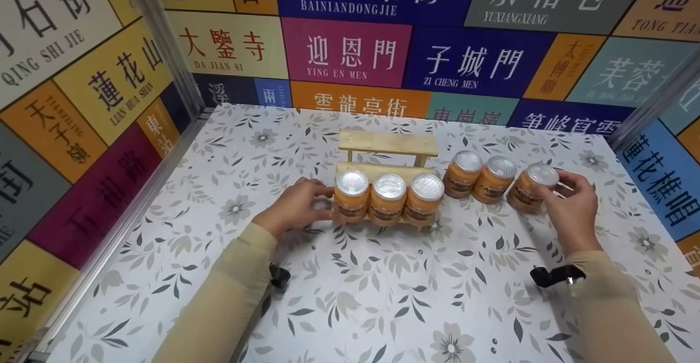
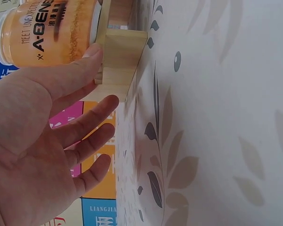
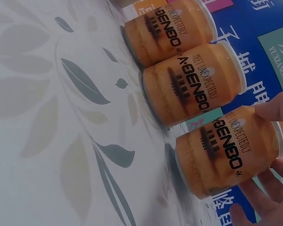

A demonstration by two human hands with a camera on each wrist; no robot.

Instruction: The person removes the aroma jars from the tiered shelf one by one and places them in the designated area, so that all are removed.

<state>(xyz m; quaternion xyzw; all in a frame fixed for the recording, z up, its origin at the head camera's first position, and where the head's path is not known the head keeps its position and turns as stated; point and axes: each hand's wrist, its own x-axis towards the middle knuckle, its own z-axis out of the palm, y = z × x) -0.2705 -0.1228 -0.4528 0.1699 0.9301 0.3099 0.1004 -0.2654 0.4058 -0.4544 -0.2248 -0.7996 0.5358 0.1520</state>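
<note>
Right hand point(image 1: 574, 210) grips the neck of one orange jar point(image 1: 525, 194) between thumb and fingers, clamped near the lid; left hand point(image 1: 298, 204) has its fingers apart and extended, thumb tip against the left end of the wooden rack, at the base of the jar there. Patterned walls point(image 1: 350, 51), made up of coloured panels with Chinese characters and romanised names, enclose the back and sides. Floral-printed table point(image 1: 350, 303) extends beneath both arms, which are covered by beige sleeves point(image 1: 213, 303). Wooden rack point(image 1: 388, 143) stands upright on the table, its raised rear bar behind a front tier. Three jars point(image 1: 387, 210) stand in a row on that front tier. Two further jars point(image 1: 490, 188) stand upright on the table, just beside each other, right of the rack; the gripped jar is right of these, slightly apart. Whether its base touches the table cannot be determined. Black wrist devices point(image 1: 280, 276) are worn at both wrists. Silvery lids point(image 1: 353, 181) top the jars. Dark label lettering point(image 3: 195, 89) reads "BENBO" in part.
</note>
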